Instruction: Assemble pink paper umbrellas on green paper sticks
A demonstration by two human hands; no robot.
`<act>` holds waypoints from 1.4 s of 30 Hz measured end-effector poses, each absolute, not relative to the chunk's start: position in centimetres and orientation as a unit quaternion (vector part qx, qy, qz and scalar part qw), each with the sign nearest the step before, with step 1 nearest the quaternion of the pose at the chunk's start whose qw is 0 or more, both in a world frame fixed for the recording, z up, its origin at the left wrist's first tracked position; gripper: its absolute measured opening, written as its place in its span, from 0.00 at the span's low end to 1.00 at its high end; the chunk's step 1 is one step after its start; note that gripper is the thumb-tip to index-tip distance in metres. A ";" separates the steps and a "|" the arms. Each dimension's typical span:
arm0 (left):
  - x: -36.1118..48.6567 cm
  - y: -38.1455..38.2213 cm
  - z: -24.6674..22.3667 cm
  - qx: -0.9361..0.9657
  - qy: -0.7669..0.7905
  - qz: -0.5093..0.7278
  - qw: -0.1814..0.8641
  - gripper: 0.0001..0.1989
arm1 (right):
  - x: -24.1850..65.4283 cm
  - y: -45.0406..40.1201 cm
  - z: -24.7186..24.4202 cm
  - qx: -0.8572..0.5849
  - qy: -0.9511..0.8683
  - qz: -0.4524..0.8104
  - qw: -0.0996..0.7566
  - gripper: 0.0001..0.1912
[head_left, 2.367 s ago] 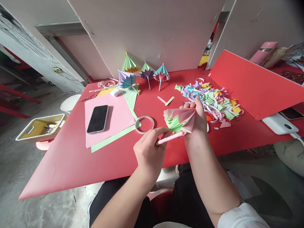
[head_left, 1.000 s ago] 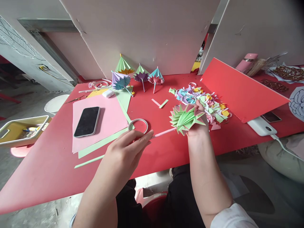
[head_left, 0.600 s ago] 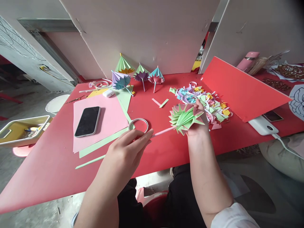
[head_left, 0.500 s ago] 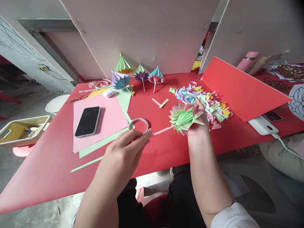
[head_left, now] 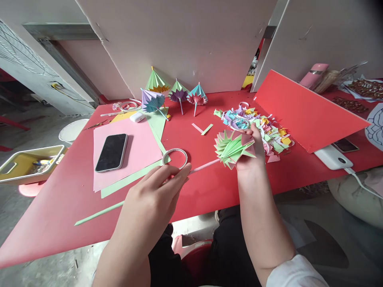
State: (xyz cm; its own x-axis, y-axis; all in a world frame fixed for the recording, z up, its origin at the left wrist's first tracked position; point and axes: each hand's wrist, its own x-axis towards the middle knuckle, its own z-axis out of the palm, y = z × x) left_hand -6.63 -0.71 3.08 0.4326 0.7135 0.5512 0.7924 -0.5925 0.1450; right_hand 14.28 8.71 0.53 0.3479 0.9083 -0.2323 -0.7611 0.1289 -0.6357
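Observation:
My left hand (head_left: 163, 187) pinches the lower end of a pink paper stick (head_left: 204, 165). That stick runs into a folded paper umbrella (head_left: 233, 148), light green inside with pink pointed edges. Around the umbrella's pleats and top, my right hand (head_left: 251, 153) is wrapped. A long green paper stick (head_left: 100, 212) sticks out from under my left hand toward the lower left. One roll of tape (head_left: 174, 150) touches the table just beyond my left fingers. Several finished paper umbrellas (head_left: 178, 95) stand near the wall.
A black phone (head_left: 111, 153) lies on pink paper (head_left: 140, 139) over green sheets. Cut paper scraps (head_left: 269, 133) are heaped beyond my right hand. A red board (head_left: 308, 113) leans at the right, beside a white power bank (head_left: 333, 158) with its cable.
The green stick has slid further out to the lower left. Both hands keep almost the same hold on the pink stick and umbrella, and the view has shifted slightly.

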 end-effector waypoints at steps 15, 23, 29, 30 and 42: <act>-6.6 -1.0 2.7 -0.837 -0.477 -0.254 0.090 0.13 | 13.9 8.2 1.3 -0.373 -0.066 0.512 0.771 0.19; -6.9 -1.7 2.8 -0.835 -0.502 -0.212 0.078 0.13 | 13.9 8.1 1.6 -0.372 -0.068 0.498 0.781 0.19; -6.9 -2.2 3.4 -0.835 -0.480 -0.266 0.051 0.12 | 14.0 8.1 1.3 -0.365 -0.076 0.510 0.775 0.19; -6.9 -2.1 3.5 -0.833 -0.480 -0.270 0.048 0.12 | 14.0 8.1 1.3 -0.365 -0.077 0.511 0.774 0.19; -6.5 -1.5 2.8 -0.835 -0.487 -0.247 0.058 0.13 | 13.7 8.2 1.5 -0.364 -0.052 0.514 0.775 0.19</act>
State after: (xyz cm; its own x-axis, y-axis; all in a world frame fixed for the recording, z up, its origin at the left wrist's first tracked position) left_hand -6.51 -1.54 2.81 0.4024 0.7857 0.4698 0.8430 -0.5181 0.1443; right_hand 13.65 8.21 1.51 0.4654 0.8349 -0.2940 -0.7590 0.2056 -0.6178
